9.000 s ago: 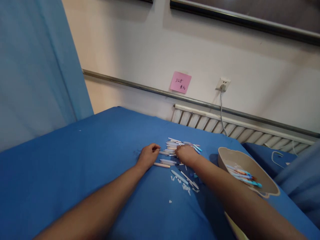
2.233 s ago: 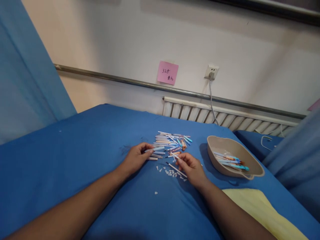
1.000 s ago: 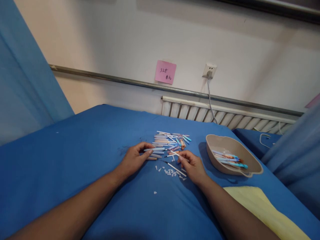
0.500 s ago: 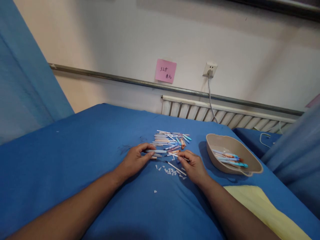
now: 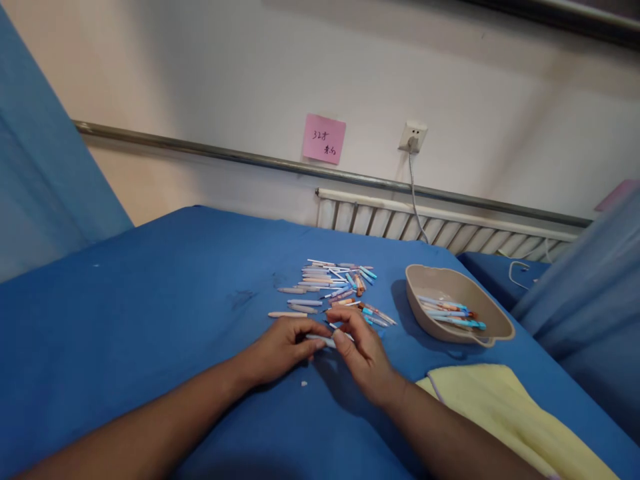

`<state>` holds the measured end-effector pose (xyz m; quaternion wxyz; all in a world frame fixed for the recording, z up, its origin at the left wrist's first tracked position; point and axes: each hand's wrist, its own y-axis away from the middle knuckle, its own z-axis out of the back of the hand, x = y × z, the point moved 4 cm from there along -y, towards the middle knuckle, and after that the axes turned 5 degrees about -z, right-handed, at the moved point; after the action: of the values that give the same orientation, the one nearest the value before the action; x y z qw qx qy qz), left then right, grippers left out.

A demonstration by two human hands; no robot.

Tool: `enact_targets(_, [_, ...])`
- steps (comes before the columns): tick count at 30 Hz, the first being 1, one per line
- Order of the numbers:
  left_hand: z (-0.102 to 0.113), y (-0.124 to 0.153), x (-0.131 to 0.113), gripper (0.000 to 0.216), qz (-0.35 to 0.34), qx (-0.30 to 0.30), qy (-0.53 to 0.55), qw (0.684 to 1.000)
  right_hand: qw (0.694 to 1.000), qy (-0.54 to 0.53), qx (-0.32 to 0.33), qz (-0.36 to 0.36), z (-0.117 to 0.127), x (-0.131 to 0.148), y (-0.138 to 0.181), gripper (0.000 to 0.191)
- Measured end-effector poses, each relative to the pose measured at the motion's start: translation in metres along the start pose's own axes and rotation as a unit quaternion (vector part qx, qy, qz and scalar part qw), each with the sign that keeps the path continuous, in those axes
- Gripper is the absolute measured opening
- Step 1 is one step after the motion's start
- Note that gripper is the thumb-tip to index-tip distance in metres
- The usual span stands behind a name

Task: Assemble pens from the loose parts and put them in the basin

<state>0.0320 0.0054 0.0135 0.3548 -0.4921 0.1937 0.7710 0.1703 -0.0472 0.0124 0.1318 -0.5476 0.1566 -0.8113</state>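
Note:
Both hands meet over the blue cloth (image 5: 150, 320) near its middle. My left hand (image 5: 280, 347) pinches one end of a pale pen barrel (image 5: 323, 341). My right hand (image 5: 360, 350) pinches the other end, fingers curled. Just beyond them lies a loose heap of pen parts (image 5: 330, 287): pale barrels, thin white refills, blue and orange caps. One peach barrel (image 5: 285, 314) lies apart at the left of the heap. A small white bit (image 5: 303, 383) sits on the cloth under my left hand.
A beige bowl-shaped tray (image 5: 495, 327) holding several pens stands at the right. A yellow cloth (image 5: 500, 407) lies near my right forearm. A radiator, a wall socket with a cable and a pink note (image 5: 323, 139) are behind; blue curtains hang left and right.
Both hands have drawn back from the heap toward me and come together on one pale barrel. The small white caps near my right hand are now hidden. The view shifted slightly.

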Motion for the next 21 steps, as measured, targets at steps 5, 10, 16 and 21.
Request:
enact_targets(5, [-0.007,0.005,-0.007,0.02,-0.038,0.087,-0.022,0.995,0.998,-0.046,0.007,-0.03,0.001,0.0,0.0,0.037])
enact_targets(10, [-0.012,0.008,-0.008,0.018,-0.022,0.101,-0.025,0.994,0.959,-0.263,-0.006,-0.106,0.004,-0.012,-0.008,0.052])
enact_targets(16, [-0.01,0.002,0.0,0.022,0.024,0.096,0.043,0.994,0.887,-0.428,-0.038,-0.168,0.021,-0.02,-0.022,0.062])
enact_targets(21, [-0.008,-0.004,0.015,0.025,0.061,0.039,0.162,0.984,0.888,-0.403,-0.132,-0.178,0.042,-0.036,-0.027,0.039])
